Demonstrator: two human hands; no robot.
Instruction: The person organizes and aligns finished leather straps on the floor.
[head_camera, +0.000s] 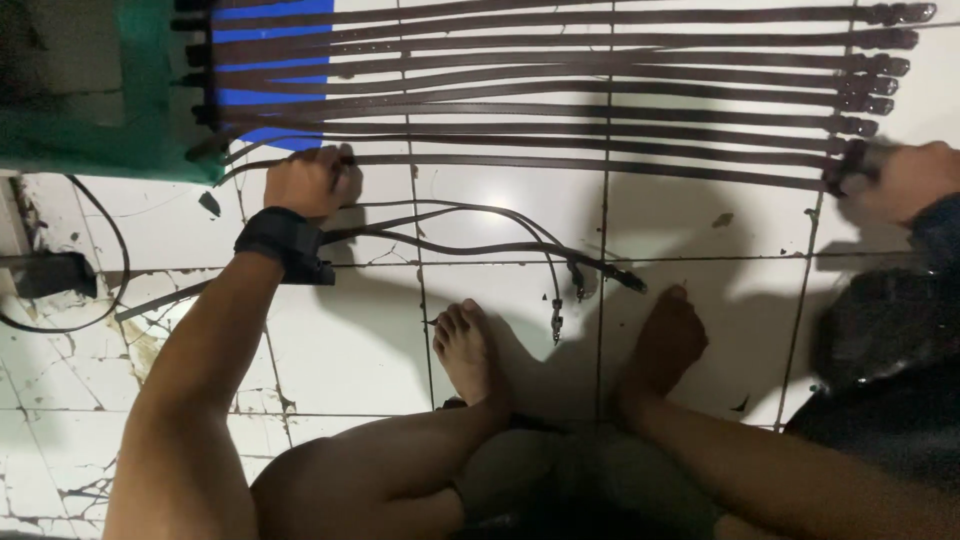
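The left hand (312, 180) was closed in a fist on the near end of the lowest dark belt (590, 165), a black wrist strap (285, 243) just behind it. The right hand (905, 180), blurred at the frame's right edge, gripped the same belt's buckle end; how tightly could not be told. That belt lay stretched across the white tiled floor (350, 340) as the nearest of a row of parallel belts (560, 75) running left to right, their left ends over a blue sheet (270, 100) beside a green frame (130, 120). A few loose belts (500, 245) curled just below the row. Bare tiles lay open between those and two bare feet (470, 345). A dark cable (110, 250) looped at left. The top belts were cut off by the frame.
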